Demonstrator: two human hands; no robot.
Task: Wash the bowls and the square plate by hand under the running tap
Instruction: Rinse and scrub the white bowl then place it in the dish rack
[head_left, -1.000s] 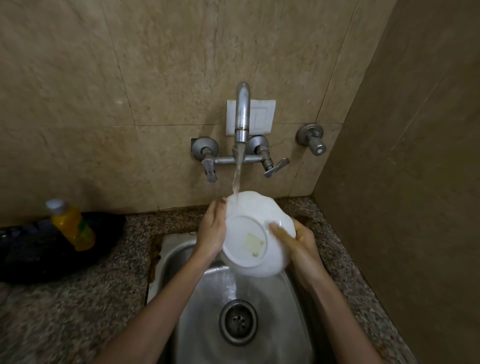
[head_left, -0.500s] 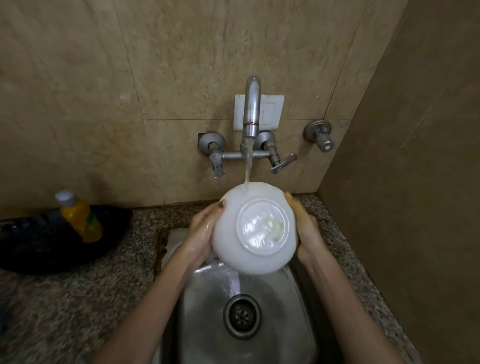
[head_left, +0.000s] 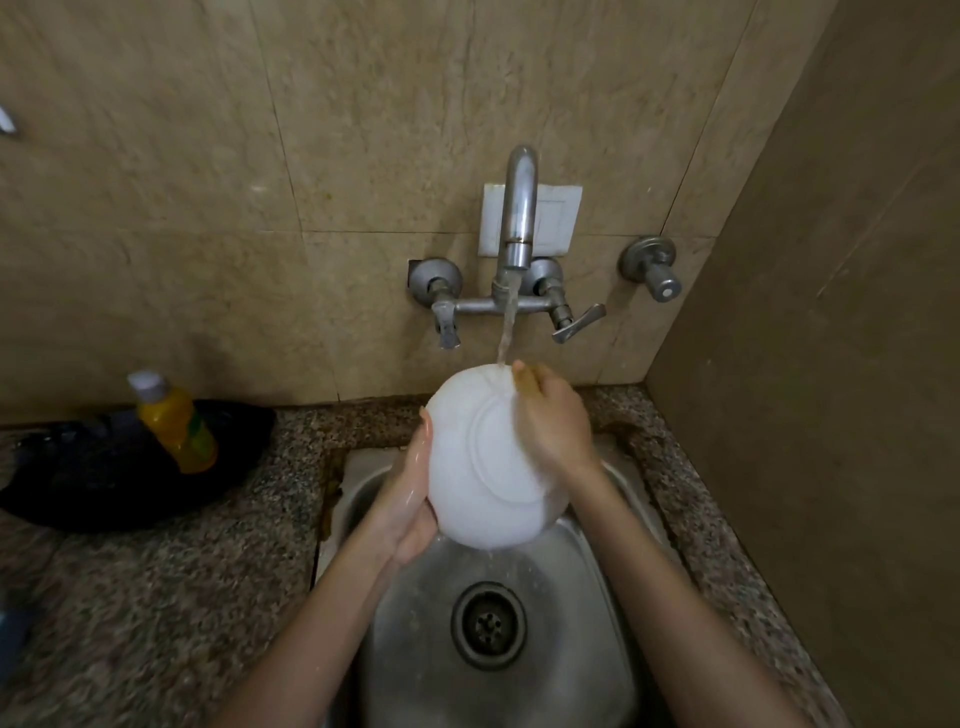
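A white bowl is held over the steel sink with its underside and foot ring facing me. Water from the tap lands on the bowl's top edge. My left hand grips the bowl's left and lower rim. My right hand lies flat on the bowl's base, blurred with motion, its fingertips at the top edge by the stream. The inside of the bowl is hidden. No other bowl or square plate is in view.
A yellow soap bottle stands in a dark pan on the speckled granite counter at the left. The drain lies below the bowl. A tiled wall rises close on the right. A spare valve juts from the back wall.
My right hand has moved from the bowl's right rim onto its base, rubbing up toward the stream. My left hand has slid lower under the rim.
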